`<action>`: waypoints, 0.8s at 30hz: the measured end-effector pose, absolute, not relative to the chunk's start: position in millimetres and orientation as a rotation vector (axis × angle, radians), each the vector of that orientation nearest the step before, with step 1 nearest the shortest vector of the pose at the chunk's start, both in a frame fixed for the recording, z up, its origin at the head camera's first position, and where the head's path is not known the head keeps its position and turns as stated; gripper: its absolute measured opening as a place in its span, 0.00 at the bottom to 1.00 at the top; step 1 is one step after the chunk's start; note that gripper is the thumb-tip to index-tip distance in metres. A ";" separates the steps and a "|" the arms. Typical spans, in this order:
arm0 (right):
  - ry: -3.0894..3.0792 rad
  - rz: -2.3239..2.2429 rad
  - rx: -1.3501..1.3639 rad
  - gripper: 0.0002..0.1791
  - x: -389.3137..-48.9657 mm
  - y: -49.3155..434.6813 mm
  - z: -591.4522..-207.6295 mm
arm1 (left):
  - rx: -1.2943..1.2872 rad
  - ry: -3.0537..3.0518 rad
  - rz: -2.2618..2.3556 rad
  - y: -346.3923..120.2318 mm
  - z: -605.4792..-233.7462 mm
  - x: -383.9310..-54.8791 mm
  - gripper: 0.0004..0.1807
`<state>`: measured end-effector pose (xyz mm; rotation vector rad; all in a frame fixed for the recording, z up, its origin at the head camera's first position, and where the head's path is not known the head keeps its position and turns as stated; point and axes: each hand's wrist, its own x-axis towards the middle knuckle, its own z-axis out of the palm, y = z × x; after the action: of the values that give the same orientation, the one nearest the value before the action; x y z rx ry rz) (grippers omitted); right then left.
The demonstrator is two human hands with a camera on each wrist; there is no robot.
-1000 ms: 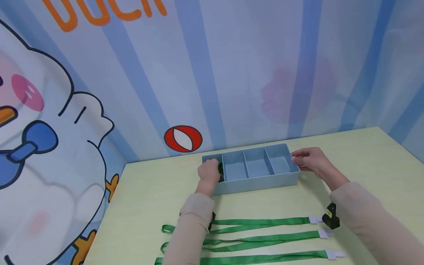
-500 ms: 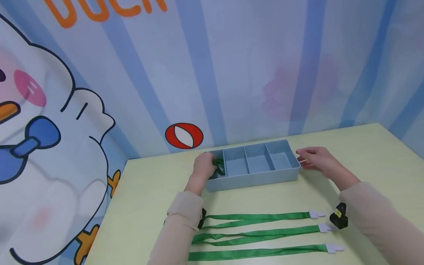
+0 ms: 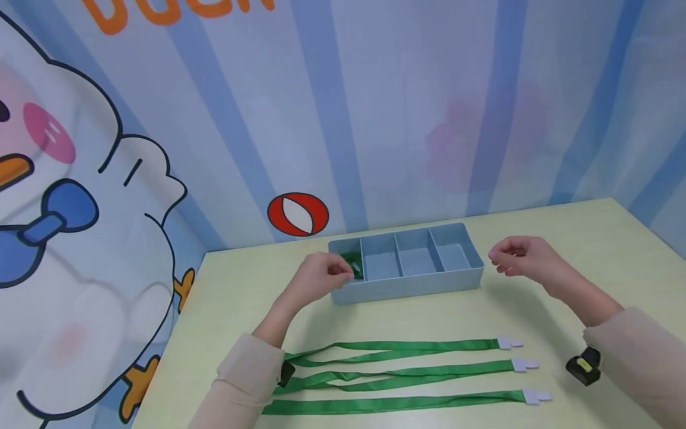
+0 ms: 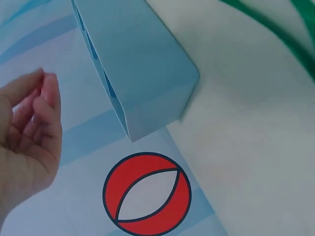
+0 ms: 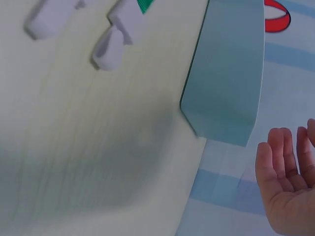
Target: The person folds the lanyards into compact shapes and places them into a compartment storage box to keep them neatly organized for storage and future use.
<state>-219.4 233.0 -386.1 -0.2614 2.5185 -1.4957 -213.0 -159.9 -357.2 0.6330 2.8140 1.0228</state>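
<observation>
A light blue box (image 3: 412,290) with several compartments stands toward the back of the table. Bundled green lanyard ribbon (image 3: 354,261) lies in its leftmost compartment, partly covered by my left fingers in the head view. My left hand (image 3: 320,276) hovers at the front left corner of the box, fingers loosely bent and holding nothing. Beyond the box's right end, my right hand (image 3: 527,262) is in the air with relaxed fingers, also holding nothing. In the left wrist view the box's outer wall (image 4: 142,64) is beside the loosely curled left hand (image 4: 32,128).
Three green lanyards with white clips lie in rows in front of the box: a far one (image 3: 429,345), a middle one (image 3: 439,372) and a near one (image 3: 407,406). My left forearm covers their left ends. A printed backdrop (image 3: 402,119) rises behind the table (image 3: 579,238).
My left hand has come out of the leftmost compartment and moved left and toward me, leaving the green ribbon inside. My right hand has moved away from the box's right end.
</observation>
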 end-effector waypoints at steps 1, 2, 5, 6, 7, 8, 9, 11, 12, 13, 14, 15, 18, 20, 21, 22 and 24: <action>2.530 -1.479 -0.295 0.20 -215.9 231.6 -386.0 | 0.658 2.756 1.046 -161.7 -358.1 -209.3 0.05; 2.540 -1.461 -0.327 0.19 -212.5 230.2 -386.4 | 0.690 2.708 1.057 -163.2 -359.8 -206.1 0.04; 2.538 -1.417 -0.427 0.17 -203.9 225.4 -392.3 | 0.768 2.618 1.034 -166.3 -368.2 -197.8 0.04; 2.532 -1.401 -0.464 0.16 -201.7 224.0 -395.9 | 0.785 2.598 1.020 -167.0 -372.0 -195.5 0.04; 2.523 -1.384 -0.501 0.15 -199.7 222.9 -400.3 | 0.796 2.582 1.004 -167.6 -375.9 -193.2 0.04; 2.512 -1.364 -0.535 0.14 -197.6 221.6 -404.9 | 0.807 2.574 0.978 -168.5 -379.7 -191.0 0.04; 2.505 -1.333 -0.588 0.13 -195.6 220.5 -409.7 | 0.805 2.566 0.950 -170.1 -383.8 -188.9 0.05; 2.502 -1.255 -0.695 0.11 -192.3 219.3 -419.8 | 0.791 2.551 0.896 -174.5 -391.7 -185.4 0.05; 2.494 -1.217 -0.730 0.10 -190.7 219.1 -424.5 | 0.773 2.549 0.867 -178.2 -395.5 -183.8 0.05; 2.492 -1.175 -0.763 0.10 -189.1 219.0 -428.7 | 0.755 2.546 0.847 -182.6 -398.7 -182.0 0.05; 2.491 -1.135 -0.787 0.09 -187.6 219.2 -432.5 | 0.728 2.541 0.831 -187.6 -401.5 -179.9 0.04; 2.494 -1.098 -0.808 0.08 -186.3 219.8 -435.7 | 0.700 2.532 0.826 -193.1 -404.6 -178.2 0.04; 2.478 -1.037 -0.821 0.07 -183.2 223.5 -442.1 | 0.635 2.523 0.833 -211.0 -413.0 -172.7 0.04; 2.463 -1.020 -0.832 0.08 -182.0 226.2 -444.3 | 0.606 2.528 0.833 -223.2 -418.0 -169.0 0.06; 2.459 -1.015 -0.847 0.08 -181.7 227.2 -445.0 | 0.595 2.536 0.833 -229.5 -420.1 -167.3 0.07; 2.453 -1.012 -0.861 0.09 -181.5 227.8 -445.5 | 0.592 2.550 0.821 -235.8 -421.4 -165.5 0.09; 2.449 -1.008 -0.881 0.10 -181.2 228.2 -445.9 | 0.599 2.591 0.786 -248.5 -422.3 -162.6 0.12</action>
<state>-181.2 228.2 -445.9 -0.8809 2.4486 -1.0076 -162.6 -248.5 -422.3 0.5992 2.5910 0.7862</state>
